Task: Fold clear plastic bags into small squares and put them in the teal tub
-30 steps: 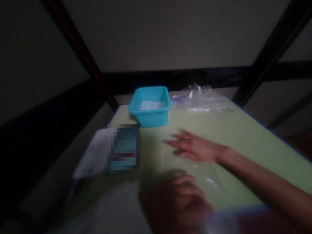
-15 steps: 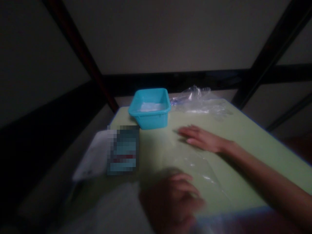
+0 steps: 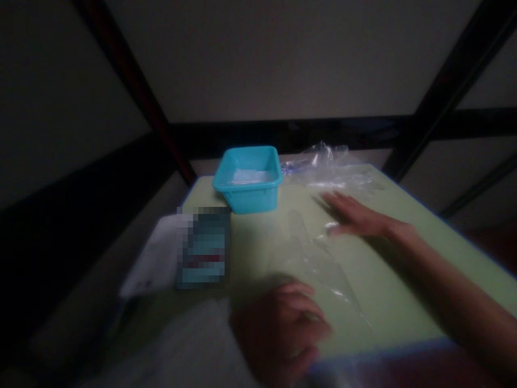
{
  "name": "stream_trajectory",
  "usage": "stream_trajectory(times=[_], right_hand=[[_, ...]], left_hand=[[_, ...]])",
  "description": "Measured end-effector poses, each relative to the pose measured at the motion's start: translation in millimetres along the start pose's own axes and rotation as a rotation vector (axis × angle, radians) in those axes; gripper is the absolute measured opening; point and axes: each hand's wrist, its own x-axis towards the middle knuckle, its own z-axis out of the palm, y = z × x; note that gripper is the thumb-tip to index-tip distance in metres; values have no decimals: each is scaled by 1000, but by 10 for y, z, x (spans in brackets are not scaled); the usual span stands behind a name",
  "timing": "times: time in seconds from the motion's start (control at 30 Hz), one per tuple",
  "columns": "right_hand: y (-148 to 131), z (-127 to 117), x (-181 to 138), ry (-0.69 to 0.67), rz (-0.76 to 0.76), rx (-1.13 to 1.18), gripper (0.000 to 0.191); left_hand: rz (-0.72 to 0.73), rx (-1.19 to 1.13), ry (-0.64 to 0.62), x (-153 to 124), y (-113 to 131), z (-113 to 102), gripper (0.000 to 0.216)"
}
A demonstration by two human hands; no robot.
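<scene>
A clear, thin plastic glove (image 3: 319, 264) lies spread on the pale green table, its finger-shaped lobes pointing away from me. My right hand (image 3: 355, 215) is open and stretched out flat at the glove's far right side, close to one raised, shiny lobe. At the near end, by the table's front edge, my left hand (image 3: 283, 328) has its fingers curled over the glove's cuff end. Blur and shadow hide much of that grip. Some clear plastic hangs past the edge below it.
A turquoise basin (image 3: 253, 199) with whitish contents stands at the back. Crumpled clear plastic (image 3: 327, 167) lies to its right. On the left are a pixelated phone-shaped item (image 3: 204, 248) and a white flat object (image 3: 155, 258). A wall (image 3: 283, 64) rises behind the table (image 3: 404, 258).
My right hand has moved right and slightly away from me, its fingers straighter, uncovering the glove's far lobes. My left hand has barely shifted.
</scene>
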Motion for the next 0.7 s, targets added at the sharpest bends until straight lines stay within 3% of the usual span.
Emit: stream_trajectory(times=[0.2, 0.33, 0.47, 0.6, 0.7], right_hand=[[-80, 12, 69, 187, 25, -102, 82], [-199, -64, 69, 312, 134, -51, 59], [-392, -84, 96, 242, 278, 442, 32], [-524, 46, 161, 67, 319, 924, 29], [-523, 161, 205, 78, 352, 1060, 30]], left_hand=[[21, -6, 37, 17, -3, -2, 23], [41, 1, 40, 18, -12, -1, 24], [60, -15, 29, 26, -14, -6, 23], [61, -23, 18, 33, -24, -1, 24], [69, -25, -26, 37, -33, 2, 24]])
